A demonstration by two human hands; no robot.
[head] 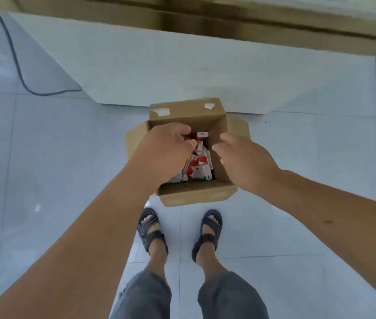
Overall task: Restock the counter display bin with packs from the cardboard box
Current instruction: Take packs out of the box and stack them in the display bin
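Packs [199, 163], red and white, lie inside the open cardboard box [196, 195] on the floor [44, 157]; the left hand [168, 146] curls round some for lifting, the right hand [244, 157] hovers relaxed, empty, over the box.

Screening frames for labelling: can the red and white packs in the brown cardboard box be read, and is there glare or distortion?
Head view: soft, the red and white packs in the brown cardboard box show colour, no readable print; left hand and right hand slightly smeared; wide-angle stretch on the white counter front; faint glint on the glossy pale floor tiles.
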